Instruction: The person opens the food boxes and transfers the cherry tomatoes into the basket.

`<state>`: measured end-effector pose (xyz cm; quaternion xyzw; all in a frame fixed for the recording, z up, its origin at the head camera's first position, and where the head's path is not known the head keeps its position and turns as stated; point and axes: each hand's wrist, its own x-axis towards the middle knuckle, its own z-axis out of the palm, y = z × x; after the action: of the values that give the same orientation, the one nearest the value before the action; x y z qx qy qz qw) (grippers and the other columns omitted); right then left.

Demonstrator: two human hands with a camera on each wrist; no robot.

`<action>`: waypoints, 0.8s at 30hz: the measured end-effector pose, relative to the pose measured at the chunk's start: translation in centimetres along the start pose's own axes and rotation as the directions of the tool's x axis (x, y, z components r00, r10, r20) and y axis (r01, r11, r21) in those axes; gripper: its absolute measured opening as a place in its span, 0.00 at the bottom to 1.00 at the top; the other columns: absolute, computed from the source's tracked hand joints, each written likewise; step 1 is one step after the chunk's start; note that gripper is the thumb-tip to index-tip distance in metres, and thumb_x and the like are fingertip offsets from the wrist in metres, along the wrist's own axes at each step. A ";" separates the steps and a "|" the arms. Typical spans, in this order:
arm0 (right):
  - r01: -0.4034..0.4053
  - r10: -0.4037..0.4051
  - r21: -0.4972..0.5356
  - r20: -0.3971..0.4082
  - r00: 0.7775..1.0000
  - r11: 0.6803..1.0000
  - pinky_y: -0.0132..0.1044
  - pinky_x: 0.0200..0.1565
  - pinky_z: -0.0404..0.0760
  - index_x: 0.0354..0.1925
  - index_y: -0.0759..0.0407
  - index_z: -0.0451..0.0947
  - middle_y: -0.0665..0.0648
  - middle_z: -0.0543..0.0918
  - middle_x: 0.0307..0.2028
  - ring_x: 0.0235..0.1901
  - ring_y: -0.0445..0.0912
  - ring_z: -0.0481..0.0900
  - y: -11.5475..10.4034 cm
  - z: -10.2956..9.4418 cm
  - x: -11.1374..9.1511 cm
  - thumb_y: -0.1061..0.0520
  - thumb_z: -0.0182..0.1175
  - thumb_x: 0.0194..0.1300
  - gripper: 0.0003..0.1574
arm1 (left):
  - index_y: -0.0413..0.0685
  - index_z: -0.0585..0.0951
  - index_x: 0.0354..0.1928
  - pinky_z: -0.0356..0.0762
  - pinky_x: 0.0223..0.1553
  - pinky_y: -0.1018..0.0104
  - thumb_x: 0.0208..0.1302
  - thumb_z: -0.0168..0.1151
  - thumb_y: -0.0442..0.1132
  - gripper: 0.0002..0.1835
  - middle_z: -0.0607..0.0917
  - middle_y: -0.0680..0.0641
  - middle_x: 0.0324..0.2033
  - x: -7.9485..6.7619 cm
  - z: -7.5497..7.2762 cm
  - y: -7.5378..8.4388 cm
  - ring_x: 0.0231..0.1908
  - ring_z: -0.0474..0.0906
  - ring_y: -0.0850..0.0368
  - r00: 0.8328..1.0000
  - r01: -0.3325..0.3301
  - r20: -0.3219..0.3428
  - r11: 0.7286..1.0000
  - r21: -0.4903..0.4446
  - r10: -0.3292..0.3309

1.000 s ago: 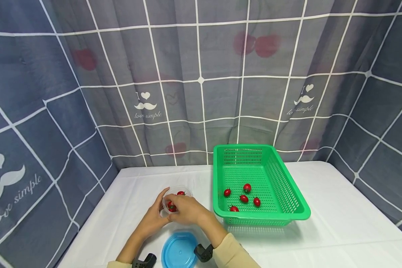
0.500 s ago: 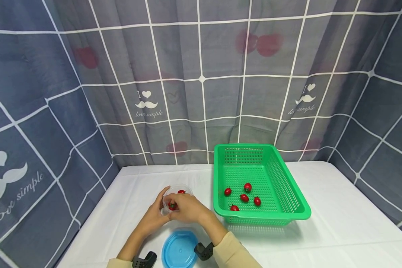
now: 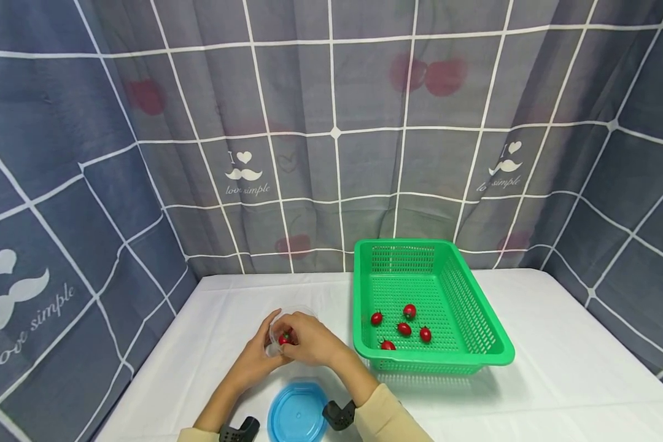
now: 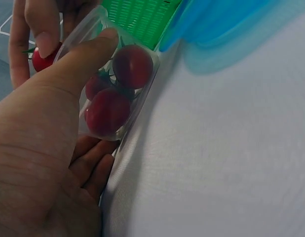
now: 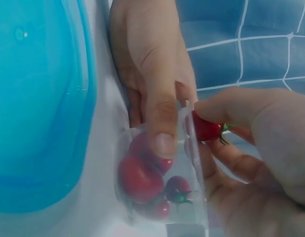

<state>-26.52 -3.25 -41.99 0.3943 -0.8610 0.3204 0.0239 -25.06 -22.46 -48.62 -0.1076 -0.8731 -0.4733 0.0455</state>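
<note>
A small clear plastic container (image 5: 184,215) holds several red cherry tomatoes (image 5: 140,178) with green stems. My left hand (image 3: 256,359) grips it from the left, thumb over its wall in both wrist views. Between thumb and fingers, my right hand (image 3: 312,341) pinches one cherry tomato (image 5: 206,127) at the container's rim. In the left wrist view that same tomato (image 4: 42,60) shows just outside the rim, its green stem pointing away from the container. In the head view, the right hand covers part of the container.
A blue lid (image 3: 297,412) lies on the white tablecloth (image 3: 552,368) between the forearms. To the right stands a green plastic basket (image 3: 477,307) with several cherry tomatoes (image 3: 404,329) on its floor. Grey checked curtains (image 3: 309,166) enclose the table at the back and sides.
My right hand has shifted slightly over the container, covering a tomato that showed at its far side before. My left hand keeps its grip. The basket and lid have stayed put.
</note>
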 end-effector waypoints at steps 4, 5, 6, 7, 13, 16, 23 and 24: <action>0.011 -0.012 -0.015 -0.028 1.000 1.000 0.25 0.44 0.77 0.52 0.56 0.82 0.49 0.84 0.42 0.39 0.36 0.76 -0.3 -0.3 -0.1 0.63 0.69 0.64 0.17 | 0.56 0.55 0.81 0.71 0.63 0.29 0.57 0.79 0.49 0.55 0.72 0.36 0.72 0.0 0.0 0.1 0.68 0.69 0.26 1.000 0.014 -0.001 1.000 0.011 -0.014; 0.013 -0.013 -0.019 -0.035 0.999 1.000 0.25 0.43 0.77 0.51 0.56 0.82 0.49 0.84 0.42 0.39 0.36 0.76 -0.4 -0.4 -0.1 0.62 0.69 0.64 0.17 | 0.56 0.55 0.81 0.71 0.63 0.30 0.57 0.79 0.49 0.55 0.71 0.36 0.72 0.0 0.0 0.1 0.68 0.69 0.26 1.000 0.016 -0.001 1.000 0.011 -0.016; 0.014 -0.015 -0.024 -0.043 0.999 1.000 0.26 0.43 0.77 0.51 0.56 0.82 0.49 0.84 0.43 0.39 0.36 0.76 -0.5 -0.4 -0.2 0.62 0.69 0.64 0.17 | 0.55 0.55 0.81 0.71 0.63 0.30 0.57 0.79 0.49 0.55 0.71 0.36 0.72 -0.1 0.0 0.2 0.68 0.69 0.26 1.000 0.019 -0.002 1.000 0.012 -0.019; 0.014 -0.016 -0.032 -0.051 0.999 0.999 0.26 0.43 0.77 0.51 0.56 0.82 0.50 0.84 0.43 0.40 0.36 0.76 -0.6 -0.5 -0.2 0.62 0.69 0.64 0.17 | 0.55 0.55 0.81 0.71 0.63 0.30 0.57 0.79 0.49 0.55 0.71 0.36 0.73 -0.1 0.1 0.2 0.69 0.69 0.26 1.000 0.021 -0.001 1.000 0.008 -0.021; 0.008 -0.014 -0.058 -0.093 0.996 0.998 0.28 0.46 0.80 0.53 0.55 0.81 0.49 0.84 0.42 0.41 0.35 0.79 -1.2 -1.2 -0.4 0.61 0.71 0.63 0.20 | 0.57 0.55 0.81 0.69 0.64 0.28 0.57 0.78 0.49 0.55 0.69 0.36 0.74 -0.1 0.1 0.0 0.70 0.68 0.27 1.000 0.014 0.001 1.000 0.009 -0.014; 0.024 -0.032 -0.065 -0.116 0.993 0.998 0.27 0.45 0.80 0.51 0.56 0.82 0.49 0.85 0.40 0.40 0.36 0.80 -1.5 -1.8 -0.5 0.61 0.71 0.62 0.18 | 0.59 0.56 0.80 0.68 0.64 0.27 0.56 0.79 0.49 0.54 0.71 0.37 0.72 0.0 0.2 -0.1 0.70 0.69 0.29 1.000 0.013 -0.003 1.000 0.015 -0.012; 0.045 -0.053 -0.055 -0.152 0.987 0.997 0.27 0.43 0.79 0.49 0.58 0.84 0.50 0.86 0.39 0.38 0.38 0.82 -2.2 -3.2 -0.9 0.61 0.71 0.62 0.16 | 0.63 0.56 0.80 0.68 0.65 0.28 0.54 0.80 0.55 0.56 0.73 0.40 0.72 0.0 0.3 0.2 0.70 0.70 0.33 0.998 0.066 -0.017 0.998 0.008 -0.066; 0.045 -0.053 -0.052 -0.157 0.986 0.998 0.27 0.43 0.80 0.49 0.57 0.84 0.50 0.86 0.39 0.37 0.38 0.82 -2.3 -3.4 -0.9 0.61 0.71 0.62 0.15 | 0.64 0.56 0.80 0.68 0.64 0.27 0.54 0.80 0.55 0.56 0.72 0.40 0.72 0.0 0.3 0.3 0.70 0.70 0.33 0.997 0.071 -0.016 0.997 0.010 -0.071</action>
<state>-24.99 -1.80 -38.31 0.3879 -0.8538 0.3294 0.1095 -25.01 -22.06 -48.55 -0.0728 -0.8784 -0.4710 0.0361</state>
